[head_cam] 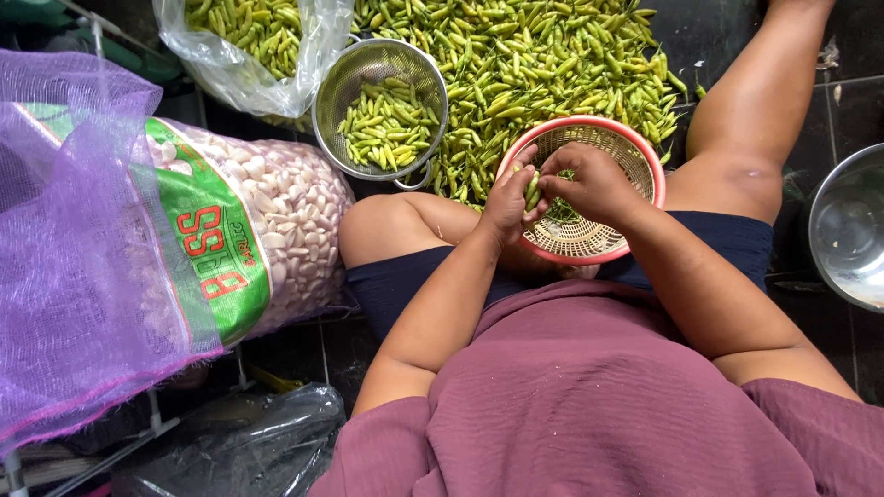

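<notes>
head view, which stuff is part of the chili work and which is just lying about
In use: left hand and right hand holding a green chili, pink basket, chili pile, colander.

Lying about: garlic sack, purple net, steel bowl.

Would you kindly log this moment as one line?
left hand: holds green chili pepper | right hand: pinches it | under: pink woven plastic basket

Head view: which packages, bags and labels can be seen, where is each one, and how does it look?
Purple mesh sack: far left, loose netting.
Clear bag of peeled garlic cloves: left, bulging, white contents.
Label on that bag: green band with red lettering.
Clear plastic bag: top left, open, holding green chillies.
Dark plastic bag: bottom left, crumpled, shiny.
No signs or screens.
</notes>
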